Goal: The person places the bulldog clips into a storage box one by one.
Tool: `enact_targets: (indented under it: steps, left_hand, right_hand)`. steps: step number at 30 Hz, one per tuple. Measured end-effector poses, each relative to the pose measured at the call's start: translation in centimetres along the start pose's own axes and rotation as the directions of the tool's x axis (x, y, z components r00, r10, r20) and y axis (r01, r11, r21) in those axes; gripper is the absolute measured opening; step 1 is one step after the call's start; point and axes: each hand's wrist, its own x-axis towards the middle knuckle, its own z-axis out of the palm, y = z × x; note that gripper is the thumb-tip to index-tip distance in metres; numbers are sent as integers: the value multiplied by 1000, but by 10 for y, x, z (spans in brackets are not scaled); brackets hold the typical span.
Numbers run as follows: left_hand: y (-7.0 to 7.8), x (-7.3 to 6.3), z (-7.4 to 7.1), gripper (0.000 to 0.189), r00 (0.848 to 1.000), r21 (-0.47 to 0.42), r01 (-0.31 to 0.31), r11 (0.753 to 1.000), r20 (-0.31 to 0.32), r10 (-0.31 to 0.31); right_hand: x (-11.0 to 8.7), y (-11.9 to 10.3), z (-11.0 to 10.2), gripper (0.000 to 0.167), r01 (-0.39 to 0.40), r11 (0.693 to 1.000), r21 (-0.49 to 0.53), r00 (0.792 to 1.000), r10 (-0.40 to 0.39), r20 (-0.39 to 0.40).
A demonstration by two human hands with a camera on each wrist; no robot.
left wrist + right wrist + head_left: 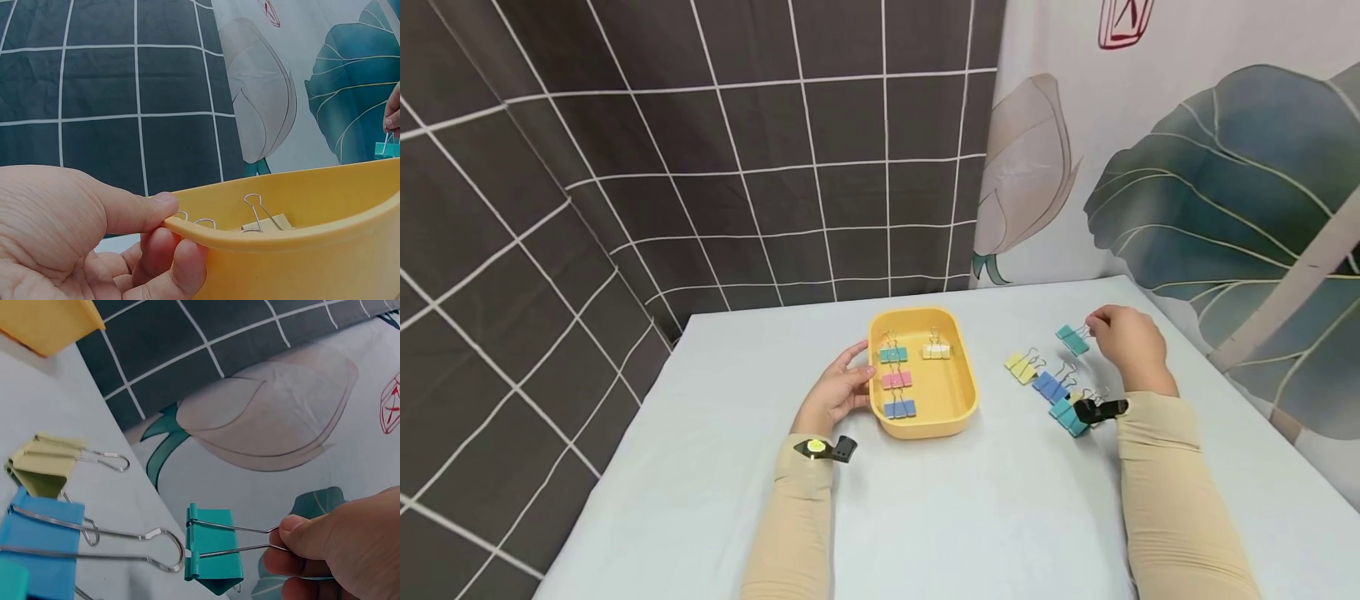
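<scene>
My left hand [838, 390] pinches the left rim of a yellow tray [964, 367], thumb over the edge and fingers beneath, as the left wrist view shows. Inside lie a teal binder clip [893, 356], a pink one [897, 380] and a blue one [899, 409] in a column, with a pale yellow one [936, 352] to their right. My right hand [1131, 346] grips another teal binder clip [215, 550] by its wire handles, its body pointing left. Close by are a yellow clip [47, 459] and a blue clip [44, 540].
On the white table [1000, 517], right of the tray, sits a loose group of clips, including a teal one [1067, 417] partly behind my right wrist strap [1101, 410]. A dark grid-patterned cloth [760, 167] and a flower-printed curtain [1037, 167] hang behind the table.
</scene>
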Motion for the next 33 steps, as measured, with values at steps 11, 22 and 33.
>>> enact_targets:
  steps: [11, 22, 33]
  left_hand:
    - [1, -2, -1, 62, 1000, -3, -1, 1000, 3, 1]
    - [1, -2, 0, 61, 1000, -4, -5, 1000, 4, 5]
    - [0, -1, -1, 61, 1000, -7, -1, 1000, 2, 1]
  right_hand:
    - [2, -37, 18, 31, 22, 999, 27, 999, -21, -31]
    - [2, -77, 35, 27, 98, 994, 41, 994, -96, -45]
    - [1, -111, 48, 24, 214, 975, 57, 976, -211, -61]
